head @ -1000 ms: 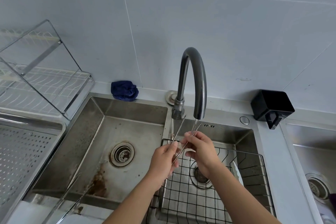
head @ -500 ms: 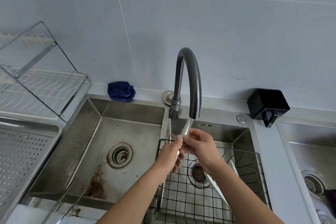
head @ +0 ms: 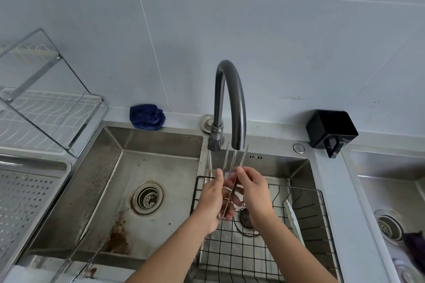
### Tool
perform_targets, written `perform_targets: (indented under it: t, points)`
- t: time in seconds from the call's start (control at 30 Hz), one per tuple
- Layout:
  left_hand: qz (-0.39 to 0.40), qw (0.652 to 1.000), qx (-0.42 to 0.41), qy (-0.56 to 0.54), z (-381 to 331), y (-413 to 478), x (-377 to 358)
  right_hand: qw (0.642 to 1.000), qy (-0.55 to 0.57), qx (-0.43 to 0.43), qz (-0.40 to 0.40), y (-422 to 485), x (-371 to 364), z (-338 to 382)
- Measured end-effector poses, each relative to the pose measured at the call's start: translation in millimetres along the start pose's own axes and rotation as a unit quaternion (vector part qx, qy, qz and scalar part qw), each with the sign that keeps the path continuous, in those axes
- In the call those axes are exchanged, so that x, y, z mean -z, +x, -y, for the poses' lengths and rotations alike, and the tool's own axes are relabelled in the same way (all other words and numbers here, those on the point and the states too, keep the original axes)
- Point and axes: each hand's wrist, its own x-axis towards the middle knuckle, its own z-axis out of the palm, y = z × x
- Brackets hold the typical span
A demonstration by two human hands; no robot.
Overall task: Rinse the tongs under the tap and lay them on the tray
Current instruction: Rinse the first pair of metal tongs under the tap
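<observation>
Thin metal tongs (head: 231, 167) stand upright under the dark curved tap (head: 230, 99), their two tips spread on either side of the spout while water runs between them. My left hand (head: 212, 200) grips the tongs' lower end. My right hand (head: 253, 190) pinches one arm higher up with finger and thumb. Both hands are over the right sink basin. The perforated steel tray (head: 27, 202) lies at the far left, beside the left basin.
A black wire basket (head: 264, 248) sits in the right basin with a white plate (head: 293, 218) leaning in it. The stained left basin (head: 138, 167) has a drain. A dish rack (head: 46, 108), a blue cloth (head: 147, 116) and a black holder (head: 331, 131) line the back.
The tongs' arms have sprung apart around the spout; half a second ago they were held together under the stream. My hands shifted slightly lower.
</observation>
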Motion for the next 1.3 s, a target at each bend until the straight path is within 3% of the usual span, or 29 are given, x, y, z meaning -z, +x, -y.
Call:
perform_targets:
  t: [0.17,0.27,0.43,0.6,0.73,0.87,1.13,1.3]
  points:
    - [-0.029,0.993,-0.059,0.102,1,11,-10,0.997,-0.051,0.045,0.021,0,5,3]
    - [-0.056,0.989,-0.093,0.101,0,17,-20,0.996,-0.075,0.037,-0.008,1,9,3]
    - [-0.069,0.987,-0.084,0.117,2,19,-33,0.996,-0.085,0.037,-0.001,-4,17,-3]
    - [-0.07,0.997,-0.006,-0.009,-2,12,-32,0.997,-0.019,-0.027,0.071,-21,10,-19]
    - [-0.08,0.993,0.049,-0.073,-7,11,-24,0.995,0.014,-0.045,0.085,-31,1,-22]
    - [-0.079,0.992,0.017,-0.101,-13,12,-26,0.995,0.028,-0.077,0.052,-35,-2,-18]
    - [-0.099,0.991,-0.056,-0.068,-25,15,-31,0.997,-0.036,-0.016,0.069,-43,14,-43]
    - [-0.096,0.983,-0.041,-0.148,-41,23,-18,0.995,-0.029,-0.056,0.075,-43,23,-59]
